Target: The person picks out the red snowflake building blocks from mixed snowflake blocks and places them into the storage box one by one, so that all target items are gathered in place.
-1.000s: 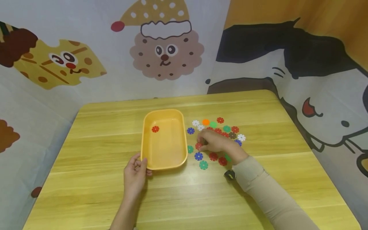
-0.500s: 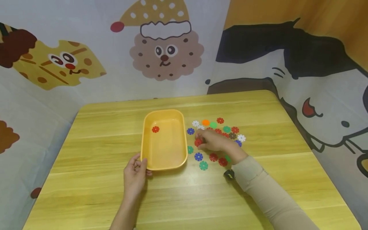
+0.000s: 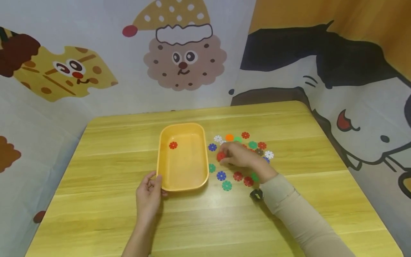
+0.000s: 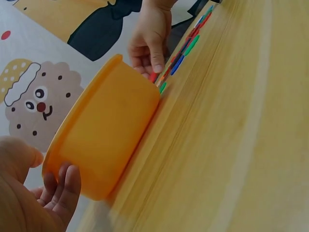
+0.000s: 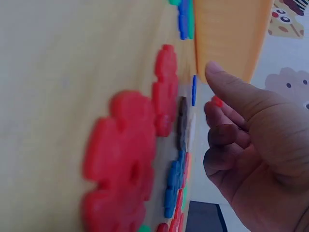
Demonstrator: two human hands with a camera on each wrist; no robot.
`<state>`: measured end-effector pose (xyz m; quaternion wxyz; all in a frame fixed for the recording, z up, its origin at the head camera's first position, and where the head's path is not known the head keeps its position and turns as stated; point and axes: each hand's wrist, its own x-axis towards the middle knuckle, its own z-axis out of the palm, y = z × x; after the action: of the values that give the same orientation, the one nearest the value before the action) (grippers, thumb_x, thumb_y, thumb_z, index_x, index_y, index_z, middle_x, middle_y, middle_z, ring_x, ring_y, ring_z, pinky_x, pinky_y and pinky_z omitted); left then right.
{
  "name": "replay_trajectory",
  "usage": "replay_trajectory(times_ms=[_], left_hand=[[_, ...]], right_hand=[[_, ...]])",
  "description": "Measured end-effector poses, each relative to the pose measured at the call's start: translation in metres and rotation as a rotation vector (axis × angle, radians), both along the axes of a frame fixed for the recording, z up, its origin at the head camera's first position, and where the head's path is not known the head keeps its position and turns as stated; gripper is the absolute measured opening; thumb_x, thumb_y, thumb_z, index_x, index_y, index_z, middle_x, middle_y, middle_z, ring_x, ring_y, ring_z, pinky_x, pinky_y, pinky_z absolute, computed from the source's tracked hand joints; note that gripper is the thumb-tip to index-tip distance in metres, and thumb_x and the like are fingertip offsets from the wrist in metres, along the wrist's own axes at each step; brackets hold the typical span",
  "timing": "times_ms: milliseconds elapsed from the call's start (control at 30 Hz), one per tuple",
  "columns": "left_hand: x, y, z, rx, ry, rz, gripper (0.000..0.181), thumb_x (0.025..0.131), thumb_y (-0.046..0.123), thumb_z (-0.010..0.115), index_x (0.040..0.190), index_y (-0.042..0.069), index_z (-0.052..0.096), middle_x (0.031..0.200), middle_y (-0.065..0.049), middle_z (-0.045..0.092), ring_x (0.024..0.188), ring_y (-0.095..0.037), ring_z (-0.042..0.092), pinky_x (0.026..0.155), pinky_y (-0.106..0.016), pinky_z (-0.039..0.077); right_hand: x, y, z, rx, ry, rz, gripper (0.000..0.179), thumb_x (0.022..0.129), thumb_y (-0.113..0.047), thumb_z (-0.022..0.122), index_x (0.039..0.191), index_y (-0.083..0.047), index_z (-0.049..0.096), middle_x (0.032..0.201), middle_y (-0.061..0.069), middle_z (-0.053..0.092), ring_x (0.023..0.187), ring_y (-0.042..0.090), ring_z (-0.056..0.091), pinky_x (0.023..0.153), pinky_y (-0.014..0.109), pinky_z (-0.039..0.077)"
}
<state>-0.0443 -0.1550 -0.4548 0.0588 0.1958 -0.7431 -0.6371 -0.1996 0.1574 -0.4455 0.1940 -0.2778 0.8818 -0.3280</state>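
My left hand [image 3: 148,196] grips the near left corner of a yellow plastic tray [image 3: 159,160], thumb at the rim and fingers against the outer wall [image 4: 106,130]. One red snowflake disc [image 3: 173,145] lies inside, toward the far end. Right of the tray, my right hand [image 3: 239,155] pinches another red snowflake disc [image 3: 221,156] between thumb and fingers, above the scattered ones. In the right wrist view, only a bit of that held disc [image 5: 217,101] shows past the fingers.
Several loose snowflake discs lie around my right hand, among them a blue one [image 3: 221,175], a green one [image 3: 226,185] and a white one [image 3: 269,154]. A small black object [image 3: 256,195] is by the right cuff. The wooden table [image 3: 106,171] meets a cartoon-printed cloth behind.
The red disc in my right hand has risen slightly and shifted a little away from me. My left hand keeps its grip on the tray.
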Motion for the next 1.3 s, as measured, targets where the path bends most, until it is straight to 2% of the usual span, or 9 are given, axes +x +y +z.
replay_trajectory(times_ms=[167, 400, 633, 833, 1100, 1300], left_hand=[[-0.003, 0.000, 0.001, -0.012, -0.006, 0.010, 0.042, 0.104, 0.025, 0.060, 0.137, 0.001, 0.053, 0.089, -0.017, 0.062, 0.059, -0.013, 0.065, 0.059, -0.031, 0.061], [-0.003, 0.000, 0.001, -0.005, -0.007, 0.005, 0.038, 0.103, 0.020, 0.062, 0.134, 0.000, 0.056, 0.089, -0.018, 0.061, 0.059, -0.012, 0.063, 0.055, -0.027, 0.059], [-0.002, 0.001, 0.001, 0.012, 0.004, -0.011, 0.037, 0.102, 0.016, 0.063, 0.135, 0.000, 0.056, 0.087, -0.017, 0.060, 0.059, -0.012, 0.063, 0.056, -0.025, 0.059], [-0.002, 0.000, 0.001, 0.002, -0.004, -0.007, 0.039, 0.102, 0.016, 0.063, 0.137, 0.001, 0.054, 0.087, -0.016, 0.060, 0.059, -0.012, 0.062, 0.056, -0.026, 0.058], [-0.003, -0.002, 0.001, 0.001, 0.006, -0.015, 0.039, 0.102, 0.016, 0.063, 0.137, 0.001, 0.054, 0.087, -0.017, 0.060, 0.059, -0.012, 0.062, 0.056, -0.026, 0.058], [-0.004, -0.003, 0.001, -0.042, 0.011, -0.017, 0.037, 0.102, 0.019, 0.061, 0.135, 0.002, 0.056, 0.087, -0.018, 0.062, 0.056, -0.013, 0.061, 0.054, -0.027, 0.057]], right_hand=[[-0.006, -0.002, 0.004, -0.036, 0.099, -0.048, 0.032, 0.090, -0.021, 0.079, 0.117, -0.010, 0.066, 0.090, -0.001, 0.065, 0.078, 0.016, 0.061, 0.072, 0.030, 0.057], [-0.010, -0.009, 0.007, -0.075, 0.134, -0.115, 0.039, 0.092, -0.024, 0.077, 0.124, -0.006, 0.063, 0.098, 0.003, 0.064, 0.074, 0.017, 0.061, 0.065, 0.030, 0.057], [-0.012, -0.016, 0.008, -0.114, 0.187, -0.162, 0.042, 0.092, -0.026, 0.077, 0.123, -0.003, 0.063, 0.096, 0.004, 0.063, 0.068, 0.017, 0.056, 0.058, 0.029, 0.054], [-0.013, -0.026, 0.016, -0.163, 0.213, -0.205, 0.044, 0.092, -0.026, 0.077, 0.123, 0.001, 0.063, 0.094, 0.005, 0.062, 0.068, 0.017, 0.054, 0.057, 0.027, 0.050], [-0.015, -0.042, 0.023, -0.208, 0.251, -0.180, 0.039, 0.091, -0.022, 0.078, 0.119, 0.003, 0.064, 0.091, 0.006, 0.062, 0.065, 0.015, 0.053, 0.055, 0.024, 0.047], [-0.015, -0.056, 0.029, -0.228, 0.250, -0.141, 0.039, 0.091, -0.020, 0.078, 0.119, 0.002, 0.065, 0.093, 0.006, 0.062, 0.059, 0.013, 0.049, 0.051, 0.023, 0.044]])
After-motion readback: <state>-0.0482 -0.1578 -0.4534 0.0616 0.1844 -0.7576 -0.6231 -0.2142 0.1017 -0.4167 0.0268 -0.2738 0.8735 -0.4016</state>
